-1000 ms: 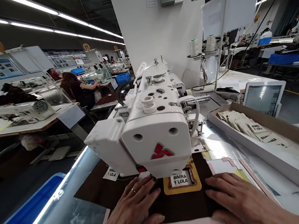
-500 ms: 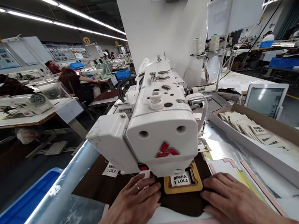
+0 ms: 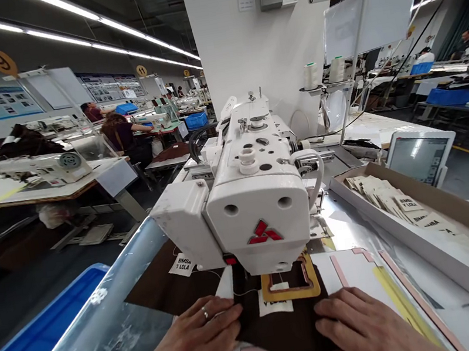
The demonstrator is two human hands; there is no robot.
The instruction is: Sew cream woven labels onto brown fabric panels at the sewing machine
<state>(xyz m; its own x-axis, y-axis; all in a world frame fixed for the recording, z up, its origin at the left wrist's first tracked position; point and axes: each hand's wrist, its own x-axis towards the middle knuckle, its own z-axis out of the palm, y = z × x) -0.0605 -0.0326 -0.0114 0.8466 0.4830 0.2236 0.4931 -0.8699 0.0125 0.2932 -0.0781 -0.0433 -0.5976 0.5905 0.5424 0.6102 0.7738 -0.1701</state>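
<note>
A white sewing machine [image 3: 257,207] with a red three-diamond logo stands in front of me. Under its head lies a dark brown fabric piece [image 3: 281,328] with a white label [image 3: 275,305] on it, partly out of the yellow clamp frame [image 3: 309,285]. My left hand [image 3: 199,347] lies flat on the fabric's left side, fingers stretched, a ring on one finger. My right hand [image 3: 366,329] lies flat on the fabric's right side, fingers extended. Another brown piece [image 3: 163,284] with a white label [image 3: 181,265] lies to the left under the machine.
A long cardboard box [image 3: 444,207] of several printed labels sits on the right, a touchscreen panel [image 3: 421,158] behind it. A blue bin [image 3: 30,344] is at the lower left. Thread cones [image 3: 311,75] stand behind the machine. People sit at other sewing stations [image 3: 121,137] at the far left.
Both hands have drawn the brown fabric toward me. The label has slid partly out of the yellow frame, and the pink strip on the table is now mostly covered.
</note>
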